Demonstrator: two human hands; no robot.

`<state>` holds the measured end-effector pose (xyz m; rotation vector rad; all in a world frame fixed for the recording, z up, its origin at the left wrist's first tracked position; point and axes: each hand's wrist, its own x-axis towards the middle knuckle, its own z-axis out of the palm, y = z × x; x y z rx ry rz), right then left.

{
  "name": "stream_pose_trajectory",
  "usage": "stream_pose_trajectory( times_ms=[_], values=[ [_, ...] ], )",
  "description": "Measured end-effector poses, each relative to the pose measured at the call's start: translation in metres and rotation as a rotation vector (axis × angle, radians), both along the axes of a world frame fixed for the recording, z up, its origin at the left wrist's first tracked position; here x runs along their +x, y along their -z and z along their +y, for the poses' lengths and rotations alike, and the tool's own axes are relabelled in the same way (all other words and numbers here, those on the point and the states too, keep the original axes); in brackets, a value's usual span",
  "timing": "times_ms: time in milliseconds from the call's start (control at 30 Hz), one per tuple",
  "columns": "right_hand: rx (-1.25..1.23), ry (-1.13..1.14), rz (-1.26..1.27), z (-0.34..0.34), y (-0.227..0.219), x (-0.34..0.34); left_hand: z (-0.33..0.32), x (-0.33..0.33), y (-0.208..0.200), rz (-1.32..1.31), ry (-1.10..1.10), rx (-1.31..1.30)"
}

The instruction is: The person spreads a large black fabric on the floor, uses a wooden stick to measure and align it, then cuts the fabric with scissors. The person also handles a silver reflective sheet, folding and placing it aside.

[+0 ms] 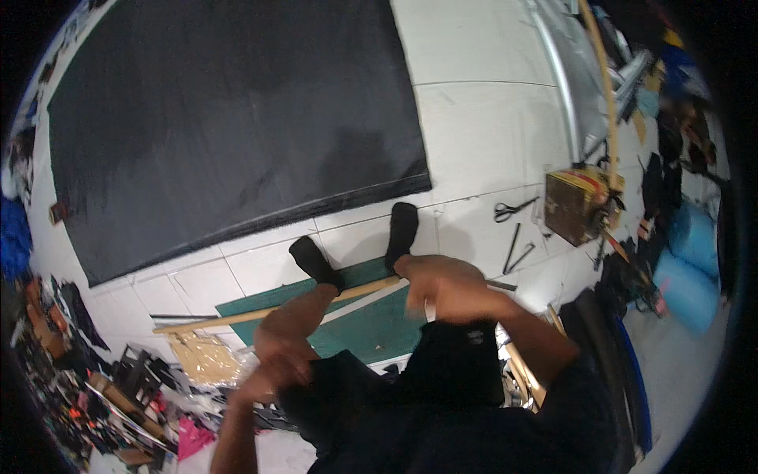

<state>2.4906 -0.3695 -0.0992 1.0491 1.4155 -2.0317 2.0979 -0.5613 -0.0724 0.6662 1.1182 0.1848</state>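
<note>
My left hand [272, 375] is at my left knee, beside the edge of my black shorts, its fingers blurred against the leg. My right hand [458, 296] is over my right knee and smeared by motion. I make out nothing held in either hand. Below them, a green cutting mat [363, 340] lies on the floor under my legs. A long wooden stick [229, 319] and a pale flat strip [365, 302] cross it. My feet in black socks stand between the mat and a large black sheet [237, 118] spread over the tiles.
On the right, black-handled scissors [515, 209] lie near thin dark strips [513, 246] and a yellow-brown box [575, 204]. Light blue rolls [688, 276] stand farther right. At the lower left are a clear plastic-wrapped tan packet [205, 359] and a cluttered heap [87, 395] of small things.
</note>
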Motion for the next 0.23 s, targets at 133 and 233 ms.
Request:
stream_pose_trajectory(
  times_ms=[133, 233],
  values=[
    [1.171, 0.112, -0.209, 0.075, 0.186, 0.053, 0.088, -0.086, 0.185, 0.827, -0.517, 0.367],
    [1.237, -0.081, -0.101, 0.081, 0.287, 0.014, 0.042, -0.174, 0.302, 1.308, -0.302, 0.359]
  ],
)
